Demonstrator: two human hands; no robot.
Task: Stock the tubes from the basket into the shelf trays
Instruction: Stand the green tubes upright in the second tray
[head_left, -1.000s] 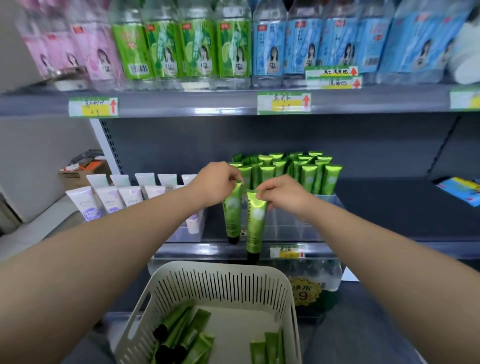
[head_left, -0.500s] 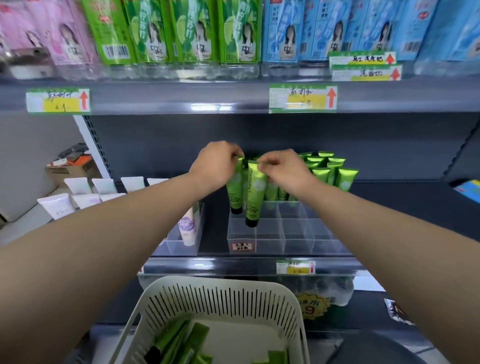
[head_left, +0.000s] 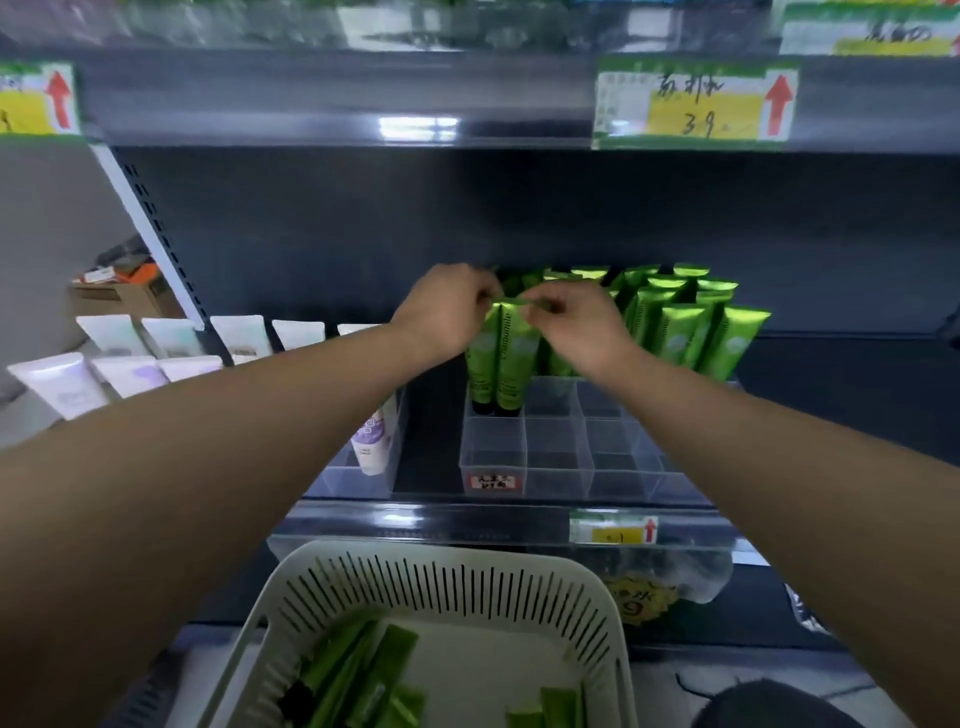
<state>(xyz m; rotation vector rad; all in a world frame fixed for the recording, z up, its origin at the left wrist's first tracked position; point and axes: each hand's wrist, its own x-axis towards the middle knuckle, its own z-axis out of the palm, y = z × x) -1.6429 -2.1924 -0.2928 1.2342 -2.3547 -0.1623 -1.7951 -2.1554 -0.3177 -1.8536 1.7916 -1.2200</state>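
Hands (head_left: 442, 312) atop tubes (head_left: 503, 358), pinching crimps — tray (head_left: 553, 447) beneath

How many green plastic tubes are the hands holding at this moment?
2. The left hand pinches the top of one green plastic tube; the right hand pinches a second green tube beside it, both upright at the clear divided tray's left column. Fingers could hide more.

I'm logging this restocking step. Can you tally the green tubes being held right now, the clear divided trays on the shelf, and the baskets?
held green tubes: 2
clear divided trays: 2
basket: 1
Total: 5
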